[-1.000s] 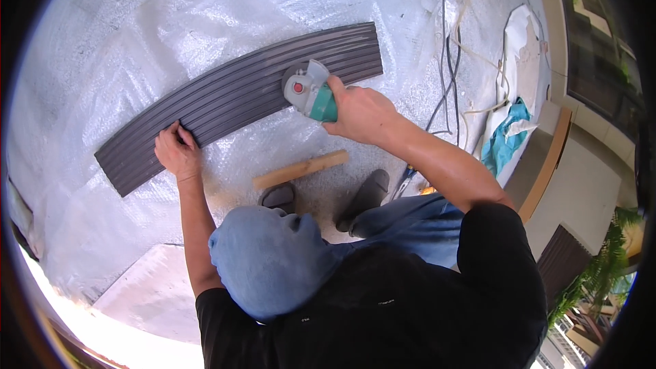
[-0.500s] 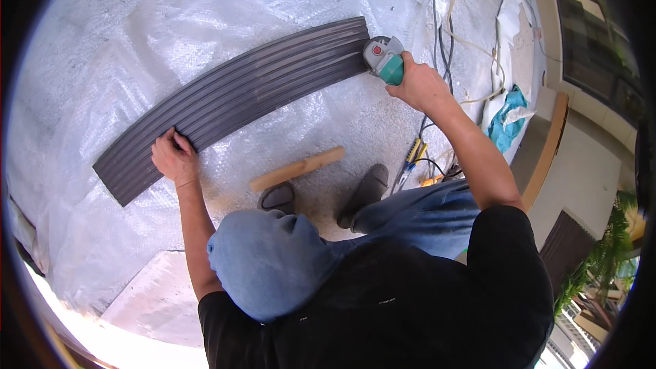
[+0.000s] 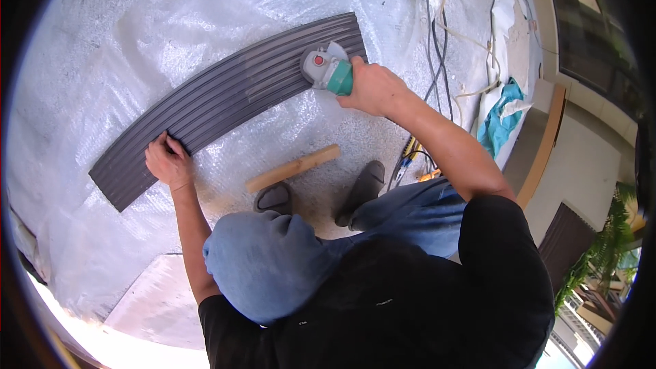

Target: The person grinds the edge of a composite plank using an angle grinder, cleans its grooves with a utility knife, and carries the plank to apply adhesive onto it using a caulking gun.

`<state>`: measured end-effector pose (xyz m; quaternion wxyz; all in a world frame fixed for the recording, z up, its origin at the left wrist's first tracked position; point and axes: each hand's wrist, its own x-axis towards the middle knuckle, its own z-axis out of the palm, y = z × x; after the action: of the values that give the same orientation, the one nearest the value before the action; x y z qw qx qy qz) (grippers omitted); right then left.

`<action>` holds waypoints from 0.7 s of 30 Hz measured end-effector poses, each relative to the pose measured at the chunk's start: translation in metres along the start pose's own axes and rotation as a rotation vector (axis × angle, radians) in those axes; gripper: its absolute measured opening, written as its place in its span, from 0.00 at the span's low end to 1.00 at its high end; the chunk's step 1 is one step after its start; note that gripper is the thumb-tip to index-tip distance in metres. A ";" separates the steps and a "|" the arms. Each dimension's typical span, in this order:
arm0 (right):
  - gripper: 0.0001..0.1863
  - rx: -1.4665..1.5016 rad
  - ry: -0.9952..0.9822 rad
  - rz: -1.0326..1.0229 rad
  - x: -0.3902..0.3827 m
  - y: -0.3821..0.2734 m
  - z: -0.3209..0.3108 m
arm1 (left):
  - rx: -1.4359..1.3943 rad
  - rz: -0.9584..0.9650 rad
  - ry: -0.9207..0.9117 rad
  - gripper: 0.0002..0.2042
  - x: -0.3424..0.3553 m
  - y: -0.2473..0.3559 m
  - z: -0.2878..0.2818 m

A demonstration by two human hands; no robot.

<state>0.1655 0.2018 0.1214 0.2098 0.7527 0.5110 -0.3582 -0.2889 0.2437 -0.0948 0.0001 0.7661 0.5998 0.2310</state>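
A long dark grey ribbed panel (image 3: 225,89) lies slantwise across the plastic sheeting in front of me. Its far right end is higher in the view than its left end. On the panel's near edge, toward the left end, my left hand (image 3: 169,162) grips it with bent fingers on the ribbed face. My right hand (image 3: 374,87) is closed around the green body of a small angle grinder (image 3: 339,76). The grinder's grey head and disc guard are over the right part of the panel; whether the disc touches the ribs I cannot tell.
A wooden strip (image 3: 294,167) lies on the ground near my shoes (image 3: 362,191). Dark cables (image 3: 437,48) run along the right, by yellow-handled tools (image 3: 410,150). Clear plastic sheeting (image 3: 89,96) spreads under the panel. A teal plastic bag (image 3: 500,119) lies near the wall.
My right hand has brought the angle grinder leftward, from the panel's right end to over its ribbed face. The left hand keeps its place on the panel.
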 end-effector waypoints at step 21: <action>0.38 0.010 -0.073 -0.051 -0.021 -0.022 0.021 | -0.035 -0.027 -0.026 0.08 -0.001 -0.001 -0.002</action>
<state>0.1340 0.1826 0.1246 0.2152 0.7269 0.5202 -0.3934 -0.2913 0.2422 -0.0936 0.0244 0.7608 0.6057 0.2317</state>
